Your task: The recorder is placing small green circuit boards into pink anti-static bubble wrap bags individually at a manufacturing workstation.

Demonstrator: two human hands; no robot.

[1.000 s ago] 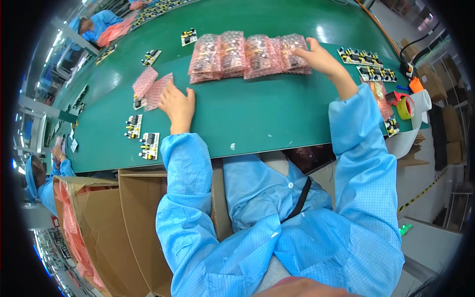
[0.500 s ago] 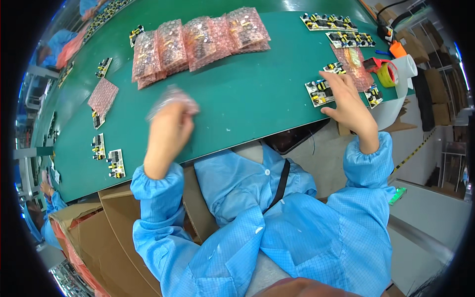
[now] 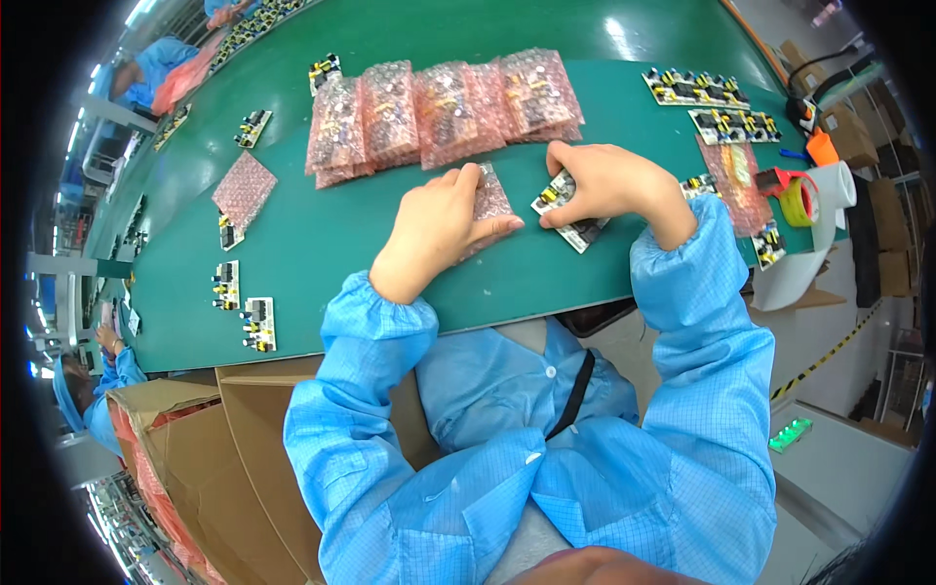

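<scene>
One board (image 3: pixel 570 207) — long axis diagonal.

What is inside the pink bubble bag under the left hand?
The left hand covers most of the pink bubble bag; its inside cannot be seen. The right hand holds a circuit board beside its edge, still outside.

Four stacks of pink bubble bags (image 3: pixel 444 112) lie in a row. Two rolls of tape (image 3: pixel 795 195) sit at the right. Two circuit boards (image 3: pixel 244 304) lie side by side at the left.
</scene>
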